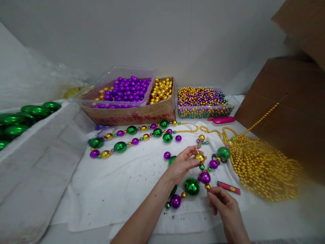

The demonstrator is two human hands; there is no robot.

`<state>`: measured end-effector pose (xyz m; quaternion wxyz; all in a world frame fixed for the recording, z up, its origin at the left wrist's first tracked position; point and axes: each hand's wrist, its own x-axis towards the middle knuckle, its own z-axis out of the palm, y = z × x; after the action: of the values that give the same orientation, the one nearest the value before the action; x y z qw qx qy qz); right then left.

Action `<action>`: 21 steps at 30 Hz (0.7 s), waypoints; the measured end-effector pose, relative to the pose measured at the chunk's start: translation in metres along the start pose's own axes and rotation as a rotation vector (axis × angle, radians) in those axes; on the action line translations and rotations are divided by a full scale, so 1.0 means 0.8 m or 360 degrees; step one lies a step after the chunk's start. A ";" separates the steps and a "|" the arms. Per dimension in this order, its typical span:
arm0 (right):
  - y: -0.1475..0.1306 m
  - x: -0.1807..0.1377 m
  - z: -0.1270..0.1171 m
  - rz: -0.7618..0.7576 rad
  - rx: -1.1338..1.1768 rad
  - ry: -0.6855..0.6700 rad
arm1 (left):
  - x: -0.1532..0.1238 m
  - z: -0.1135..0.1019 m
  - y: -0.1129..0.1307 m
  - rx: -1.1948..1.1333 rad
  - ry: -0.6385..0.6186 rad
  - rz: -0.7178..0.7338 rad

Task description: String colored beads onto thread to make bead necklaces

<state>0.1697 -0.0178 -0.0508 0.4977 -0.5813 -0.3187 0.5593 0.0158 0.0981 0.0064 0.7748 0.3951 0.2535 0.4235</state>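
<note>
Pinched in the fingers of my left hand [184,164] is a large gold bead [199,157], with a bit of white string above it. Below it hang a small green bead [201,167] and a purple bead [205,177]. A small gold bead [207,187] ends this run, at the fingertips of my right hand [222,201], which are closed on it or its string; which one I cannot tell. Beside the hands lie a big green bead [192,187], another purple bead [175,201] and a green bead [223,153] on the strand's right side.
A finished-looking bead necklace [120,146] lies on the white cloth [106,189]. Behind stand a cardboard box [132,115] of purple and gold beads and a clear tub [203,110] of small beads. Gold bead strings [264,169], a red lighter [229,188] and a pink tool [223,120] lie rightward.
</note>
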 end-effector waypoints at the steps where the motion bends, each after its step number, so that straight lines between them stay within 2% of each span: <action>1: 0.002 0.000 -0.002 0.0008 0.0028 -0.0037 | 0.000 0.001 0.004 0.0050 -0.0053 -0.0008; 4: 0.010 0.000 -0.008 0.0016 0.0112 -0.0069 | 0.005 -0.002 0.020 0.0208 -0.0268 -0.0085; 6: 0.014 0.000 -0.013 0.0011 0.0145 -0.0033 | 0.020 -0.009 0.031 0.0320 -0.0336 -0.0115; 8: 0.015 0.001 -0.017 0.0008 0.0158 0.0016 | 0.049 -0.019 0.038 0.0588 -0.0143 -0.0096; 10: 0.012 0.002 -0.020 0.0010 0.0160 0.0051 | 0.087 -0.029 0.035 0.1058 0.0297 -0.0115; 12: 0.008 0.003 -0.020 0.0016 0.0169 0.0068 | 0.126 -0.037 0.025 0.1283 0.0510 -0.0188; 16: 0.004 0.003 -0.021 0.0046 0.0201 0.0069 | 0.178 -0.042 -0.003 0.1467 0.0687 -0.0229; 21: 0.007 0.002 -0.030 0.0023 0.0192 0.0108 | 0.184 -0.046 -0.012 0.1358 0.0751 -0.0318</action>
<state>0.1922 -0.0232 -0.0593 0.5382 -0.5712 -0.2631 0.5610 0.0695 0.2357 -0.0308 0.5025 0.5441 0.6091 0.2836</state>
